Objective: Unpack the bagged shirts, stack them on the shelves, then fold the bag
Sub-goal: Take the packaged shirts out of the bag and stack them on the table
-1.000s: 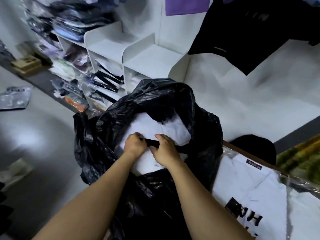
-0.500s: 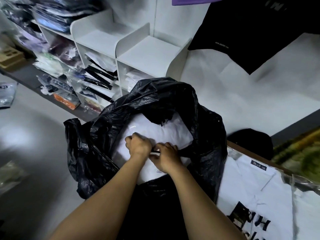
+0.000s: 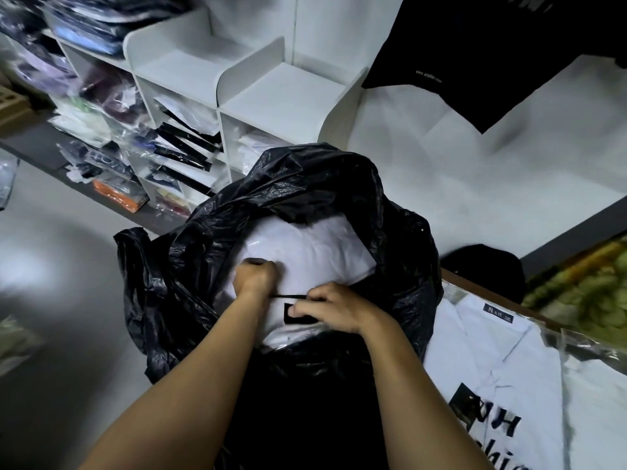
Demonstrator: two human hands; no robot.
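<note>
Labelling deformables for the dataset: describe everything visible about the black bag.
The black bag is thin, glossy, heavily crinkled plastic. It stands bulging before the white shelves, mouth wide open, rim slumped outward. It is filled near the top with white packed shirts. Both forearms reach over its near rim; the left hand and right hand grip the shirts inside, not the bag. A clear-wrapped shirt lies beside its right side.

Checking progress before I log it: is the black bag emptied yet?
No: white wrapped shirts lie in the black bag, gripped by the left hand and right hand.
</note>
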